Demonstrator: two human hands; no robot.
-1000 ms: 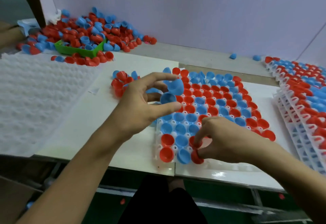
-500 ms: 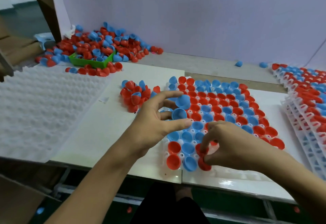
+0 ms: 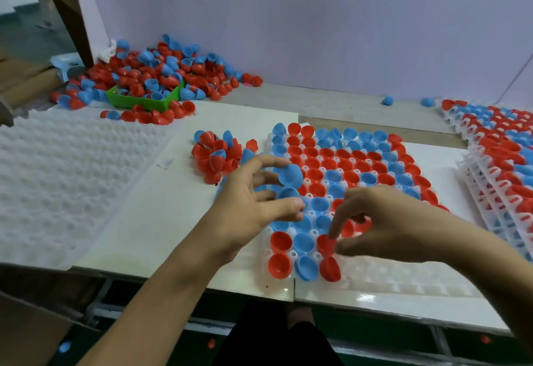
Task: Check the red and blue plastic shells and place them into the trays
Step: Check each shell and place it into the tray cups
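Fingertips point(image 3: 331, 231) of right hand point(image 3: 383, 221) pinching red shell point(image 3: 326, 244), left hand point(image 3: 253, 201) gripping blue shells point(image 3: 290, 175); push straight down toward six o'clock, gently.

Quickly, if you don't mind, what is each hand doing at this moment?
Left hand: holding two blue shells between its curled fingers.
Right hand: pinching a red shell over the tray.

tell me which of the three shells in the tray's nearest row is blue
The middle shell is blue. The left shell and right shell in that row are red; the right hand hovers just above the right one.
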